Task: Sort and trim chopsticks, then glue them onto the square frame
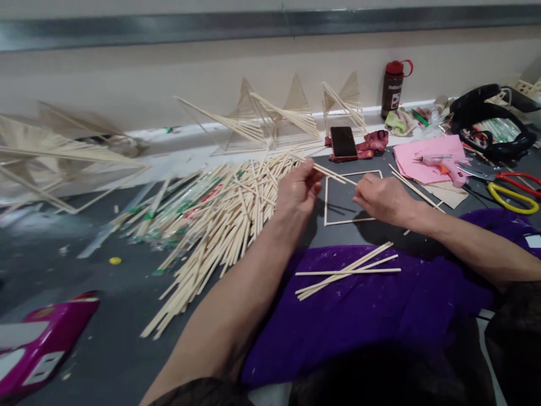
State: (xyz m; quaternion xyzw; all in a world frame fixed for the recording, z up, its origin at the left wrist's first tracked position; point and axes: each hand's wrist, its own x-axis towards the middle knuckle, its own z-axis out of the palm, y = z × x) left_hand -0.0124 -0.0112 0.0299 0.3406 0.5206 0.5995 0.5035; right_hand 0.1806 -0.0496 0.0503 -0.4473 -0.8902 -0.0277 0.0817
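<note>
Thin wooden sticks stretch between my two hands, above a square frame of sticks on the dark table. My left hand is closed on the sticks' left end, beside a large heap of loose sticks. My right hand pinches the right end of a stick, over the square's right side. Several more sticks lie crossed on a purple cloth nearer to me. To the right of the square rest a few loose sticks.
Stick structures lean along the wall behind. A phone with a lanyard, a bottle, a pink glue gun on pink paper and scissors stand at the right. A magenta object lies at the lower left.
</note>
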